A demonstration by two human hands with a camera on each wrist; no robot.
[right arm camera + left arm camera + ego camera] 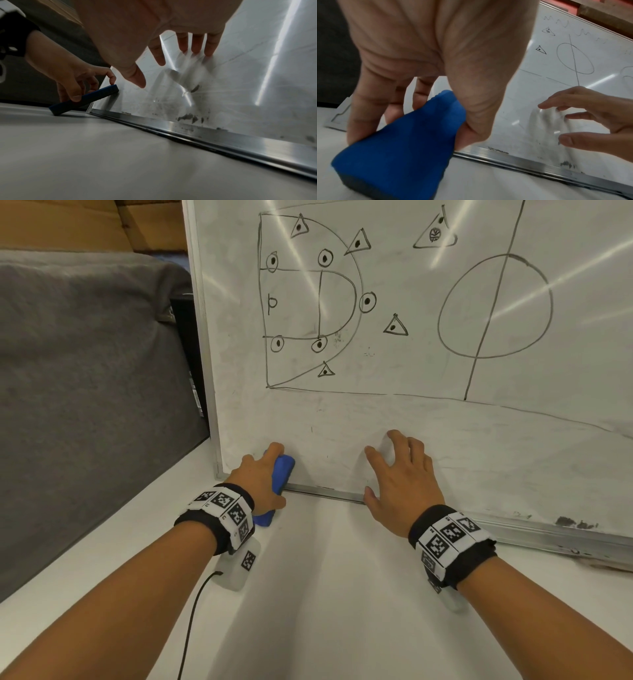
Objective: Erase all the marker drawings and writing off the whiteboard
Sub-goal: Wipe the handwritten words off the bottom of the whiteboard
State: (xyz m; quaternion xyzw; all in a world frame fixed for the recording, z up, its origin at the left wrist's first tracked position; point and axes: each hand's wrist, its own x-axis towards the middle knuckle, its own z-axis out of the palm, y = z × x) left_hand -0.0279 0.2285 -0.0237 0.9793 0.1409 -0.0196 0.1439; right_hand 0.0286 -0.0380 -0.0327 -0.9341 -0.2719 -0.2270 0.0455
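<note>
A whiteboard (428, 433) leans upright on a white table and carries a black marker court sketch (308, 302) with circles, triangles and a big crossed circle (495, 306). A blue eraser (282, 474) leans against the board's lower left corner, one end on the table. My left hand (260, 477) grips it, thumb on the near long edge and fingers over the far one (406, 142) (84, 98). My right hand (400, 477) is open with spread fingers, its fingertips (195, 50) touching the bare lower part of the board.
The aluminium bottom rail (513, 529) holds dark marker dust. The white table (308, 594) stretches toward me. A grey cloth-covered object (85, 388) stands left of the board, with a dark box (188, 354) behind the board's edge. A black cable (191, 611) hangs from my left wrist.
</note>
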